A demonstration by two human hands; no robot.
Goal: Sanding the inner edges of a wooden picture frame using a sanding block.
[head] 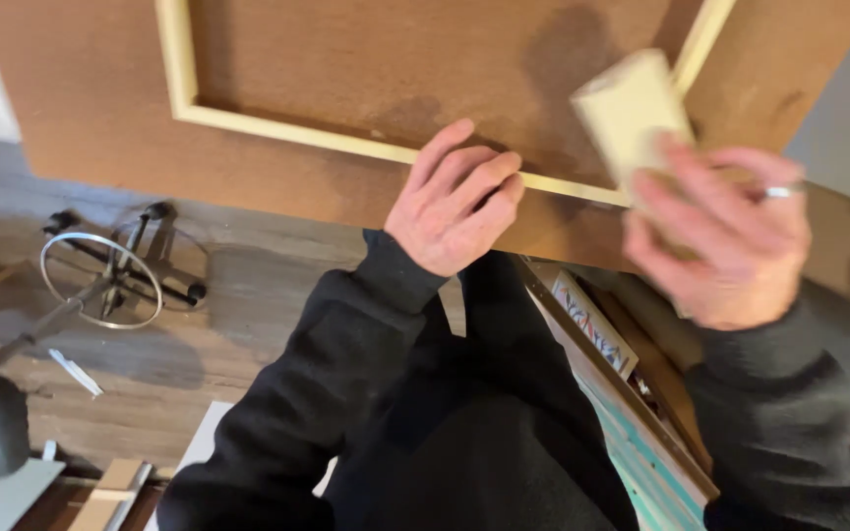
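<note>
You are wearing a dark, near-black sweatshirt of soft, thick fabric, its long sleeves running down both arms and ending in ribbed cuffs at the wrists. Your left hand (455,202) is showing bare, with no jewellery. Your right hand (725,241), blurred here, is wearing a plain silver ring (781,193) on one finger.

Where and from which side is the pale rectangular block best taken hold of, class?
Grip the pale rectangular block at its near end, coming from the right. That end already sits in the right hand, with fingers wrapped across it, while its far end projects free over the pale wooden frame. The left hand rests flat on the brown board beside it.
</note>
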